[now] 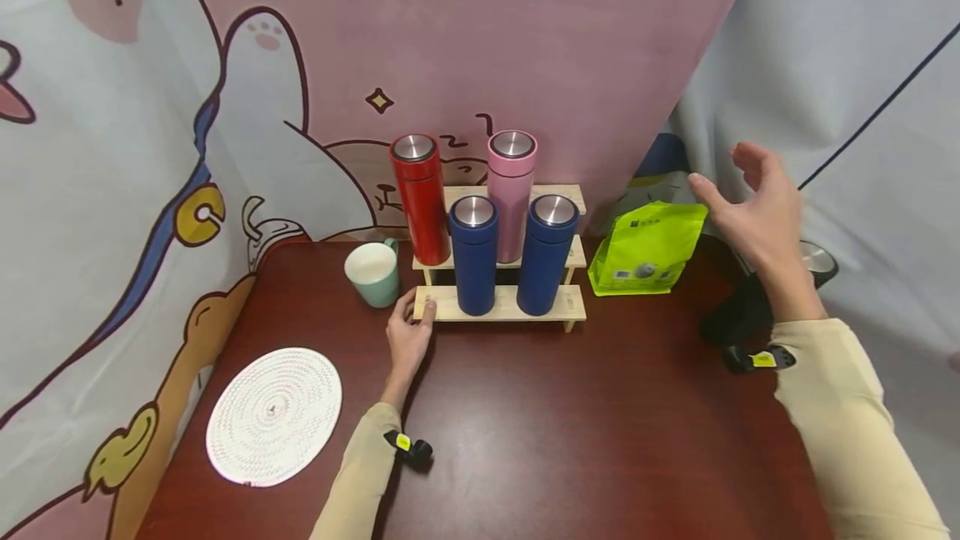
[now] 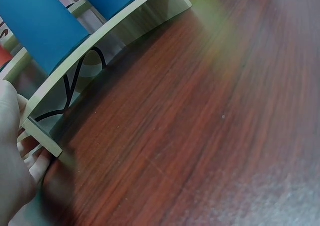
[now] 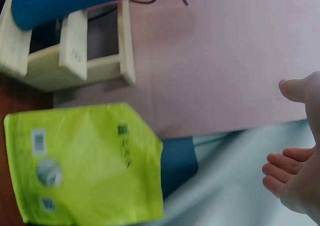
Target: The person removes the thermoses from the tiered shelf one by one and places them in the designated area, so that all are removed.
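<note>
My left hand [image 1: 408, 342] grips the left end of the lowest step of a tiered wooden rack [image 1: 507, 305], thumb on top and fingers around the end. Two blue thermos bottles [image 1: 474, 261] [image 1: 549, 258] stand on that front step. Behind them, a red thermos bottle [image 1: 422, 202] and a pink one [image 1: 512, 182] are upright on a higher step. My right hand [image 1: 761, 211] is raised in the air, thumb and fingers spread apart, holding nothing. A bright green bag [image 3: 90, 166] stands below and left of it, right of the rack.
A pale green mug [image 1: 377, 283] stands left of the rack. Nearer on the left lies a round white woven mat [image 1: 273, 415]. A black thermos bottle [image 1: 742, 311] is partly hidden behind my right forearm. Patterned cloth [image 1: 570, 40] hangs behind the dark red table [image 1: 570, 432].
</note>
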`<act>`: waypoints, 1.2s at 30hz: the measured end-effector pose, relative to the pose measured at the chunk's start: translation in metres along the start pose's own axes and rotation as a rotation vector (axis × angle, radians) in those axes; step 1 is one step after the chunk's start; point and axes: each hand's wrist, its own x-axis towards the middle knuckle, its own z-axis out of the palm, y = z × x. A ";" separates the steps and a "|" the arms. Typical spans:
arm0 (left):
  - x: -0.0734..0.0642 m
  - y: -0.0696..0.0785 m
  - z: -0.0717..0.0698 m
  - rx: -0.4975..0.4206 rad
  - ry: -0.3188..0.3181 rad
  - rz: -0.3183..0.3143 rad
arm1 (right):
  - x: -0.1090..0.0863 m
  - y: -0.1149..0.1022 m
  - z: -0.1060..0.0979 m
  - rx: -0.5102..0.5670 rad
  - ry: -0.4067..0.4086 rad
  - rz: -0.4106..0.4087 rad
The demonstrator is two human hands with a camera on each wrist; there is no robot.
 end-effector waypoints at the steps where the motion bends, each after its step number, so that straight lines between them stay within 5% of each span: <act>1: 0.000 0.000 0.001 -0.002 0.002 -0.001 | 0.002 -0.004 0.002 0.009 0.001 -0.005; 10: -0.001 -0.002 0.002 -0.013 0.005 0.001 | 0.016 -0.037 0.028 0.130 -0.012 -0.069; 27: -0.003 -0.002 0.000 -0.029 -0.004 0.006 | 0.027 -0.111 0.079 0.182 -0.194 -0.123; 36: -0.002 0.003 0.001 -0.009 -0.001 -0.012 | 0.031 -0.131 0.105 0.195 -0.290 -0.152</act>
